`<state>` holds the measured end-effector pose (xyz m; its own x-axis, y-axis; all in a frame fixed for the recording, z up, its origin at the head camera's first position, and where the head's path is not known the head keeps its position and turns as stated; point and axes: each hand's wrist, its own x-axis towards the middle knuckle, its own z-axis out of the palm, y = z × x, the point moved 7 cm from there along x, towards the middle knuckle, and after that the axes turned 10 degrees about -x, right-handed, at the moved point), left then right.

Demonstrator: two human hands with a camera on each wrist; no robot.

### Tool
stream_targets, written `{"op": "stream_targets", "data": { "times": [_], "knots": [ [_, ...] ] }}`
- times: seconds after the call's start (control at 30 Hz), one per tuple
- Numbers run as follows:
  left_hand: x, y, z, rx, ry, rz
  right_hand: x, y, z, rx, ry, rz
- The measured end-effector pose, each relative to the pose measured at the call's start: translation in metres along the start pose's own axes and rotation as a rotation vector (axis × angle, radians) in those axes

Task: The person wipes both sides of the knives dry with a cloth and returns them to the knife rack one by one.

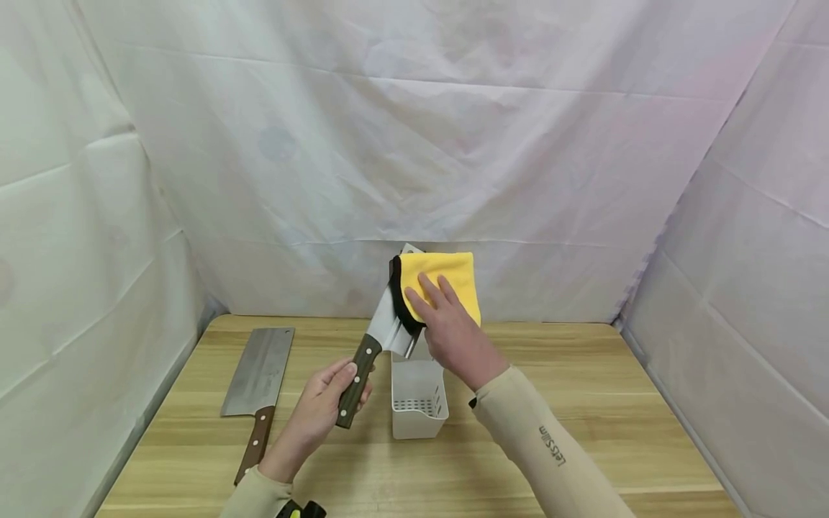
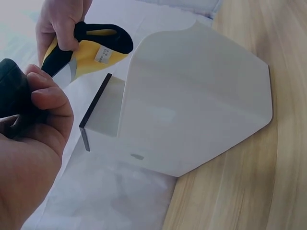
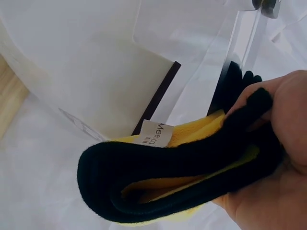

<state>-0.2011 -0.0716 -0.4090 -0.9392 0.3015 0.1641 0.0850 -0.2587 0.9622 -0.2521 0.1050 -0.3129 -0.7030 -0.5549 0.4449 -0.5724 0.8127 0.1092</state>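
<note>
My left hand [image 1: 317, 410] grips the dark riveted handle of a kitchen cleaver [image 1: 386, 320], its blade slanting up and away above the table. A folded yellow cloth [image 1: 456, 272] with a black border lies over the far part of the blade and hides it. My right hand [image 1: 456, 342] holds this cloth, fingers spread on its upper face in the head view. The right wrist view shows the cloth [image 3: 168, 158] folded, with the blade edge [image 3: 247, 38] running into it by the thumb. In the left wrist view the left fingers [image 2: 53, 103] curl round the handle.
A white knife holder [image 1: 417, 428] with a perforated front basket stands on the wooden table [image 1: 557, 424], just below the held cleaver. A second cleaver [image 1: 262, 370] with a brown handle lies flat at the left. White curtains [image 1: 324, 165] hang at the back and both sides.
</note>
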Motion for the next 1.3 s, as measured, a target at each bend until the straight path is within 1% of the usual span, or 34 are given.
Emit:
{"op": "stream_targets", "data": {
  "times": [0.23,0.37,0.5,0.6,0.9,1.07,1.17,1.3],
  "knots": [
    [0.002,0.000,-0.002,0.016,0.008,-0.017,-0.006,-0.005,0.003,0.040,-0.087,0.032],
    [0.002,0.000,-0.003,0.033,0.008,-0.030,-0.008,-0.010,0.004,0.030,-0.081,0.014],
    [0.004,0.001,-0.004,0.041,0.022,-0.047,-0.010,-0.018,0.002,0.005,-0.035,-0.023],
    [0.005,0.002,-0.005,0.051,0.034,-0.054,-0.011,-0.024,0.001,-0.008,-0.017,-0.047],
    [0.008,0.001,-0.004,0.068,0.047,-0.060,-0.012,-0.037,-0.002,-0.004,-0.042,-0.060],
    [0.009,-0.001,-0.006,0.079,0.057,-0.058,-0.013,-0.043,-0.003,0.021,-0.061,-0.066],
    [0.009,-0.001,-0.006,0.088,0.058,-0.053,-0.014,-0.048,-0.004,0.031,-0.051,-0.080],
    [0.009,-0.001,-0.007,0.076,0.065,-0.054,-0.015,-0.055,-0.004,0.014,-0.031,-0.095]
  ]
}}
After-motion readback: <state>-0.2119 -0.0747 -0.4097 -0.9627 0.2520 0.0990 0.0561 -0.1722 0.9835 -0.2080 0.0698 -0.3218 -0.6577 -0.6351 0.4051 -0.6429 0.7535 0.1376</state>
